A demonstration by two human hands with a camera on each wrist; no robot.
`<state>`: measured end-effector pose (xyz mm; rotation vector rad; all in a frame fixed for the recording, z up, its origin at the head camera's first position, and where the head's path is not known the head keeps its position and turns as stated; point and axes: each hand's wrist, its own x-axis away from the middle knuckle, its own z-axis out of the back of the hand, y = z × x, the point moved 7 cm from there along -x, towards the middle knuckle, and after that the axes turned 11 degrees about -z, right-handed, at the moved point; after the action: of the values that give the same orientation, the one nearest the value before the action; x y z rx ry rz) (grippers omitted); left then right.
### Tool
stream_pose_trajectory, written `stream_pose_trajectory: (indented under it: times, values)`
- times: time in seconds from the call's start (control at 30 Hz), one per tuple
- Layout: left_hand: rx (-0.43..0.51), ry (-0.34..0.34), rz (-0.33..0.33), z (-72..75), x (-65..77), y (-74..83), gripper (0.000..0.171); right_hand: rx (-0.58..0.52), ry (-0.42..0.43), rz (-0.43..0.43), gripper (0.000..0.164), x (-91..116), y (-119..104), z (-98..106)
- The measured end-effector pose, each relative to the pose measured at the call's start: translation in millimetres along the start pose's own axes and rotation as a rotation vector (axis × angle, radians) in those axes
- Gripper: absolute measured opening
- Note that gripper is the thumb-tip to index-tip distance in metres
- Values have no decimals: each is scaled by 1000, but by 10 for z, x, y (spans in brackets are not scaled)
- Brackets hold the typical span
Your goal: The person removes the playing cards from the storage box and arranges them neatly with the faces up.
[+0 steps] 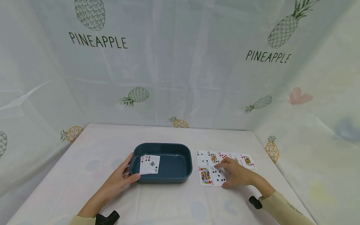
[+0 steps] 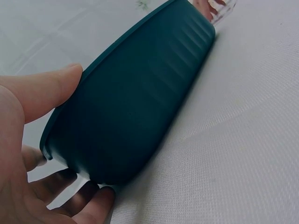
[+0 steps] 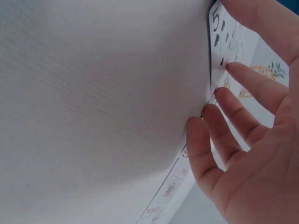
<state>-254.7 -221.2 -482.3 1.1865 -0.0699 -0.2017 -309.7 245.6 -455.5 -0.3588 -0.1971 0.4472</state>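
At the left end of a dark teal tray (image 1: 174, 180), my left hand (image 1: 122, 173) grips the end, thumb by the near corner. In the left wrist view, my thumb (image 2: 51, 88) is at the rim of the tray (image 2: 126, 102), with the fingers curled about its end. A few overlapping playing cards (image 1: 149, 165) lie face up inside, an ace of spades on top. My right hand (image 1: 236, 173) is over a five of spades (image 1: 218, 177), its index finger and thumb touching the card. Beside it lies a king of hearts (image 1: 206, 176).
Behind the king and five runs a row of face-up cards, with a two (image 1: 201, 157) at the left, then a queen (image 1: 212, 157) and others partly covered by my right hand. A white cloth (image 1: 168, 203) covers the table, and printed curtains (image 1: 180, 68) surround it.
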Motion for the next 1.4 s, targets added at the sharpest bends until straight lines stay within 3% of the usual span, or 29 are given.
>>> stream_pose_trajectory:
  times: [0.53, 0.73, 1.1, 1.4]
  values:
    - [7, 1, -1, 2, -1, -3, 101, 0, -2, -3, 73, -12, -26, 19]
    - [-1, 4, 0, 1, 1, 5, 101, -9, 41, 52, 71, 3, -108, 115]
    - [15, 0, 6, -5, 13, 2, 101, -102, 102, 80, 64, -172, -629, 285]
    - [22, 3, -2, -6, 7, 2, 101, -129, 106, 133, 68, -516, -1140, 325]
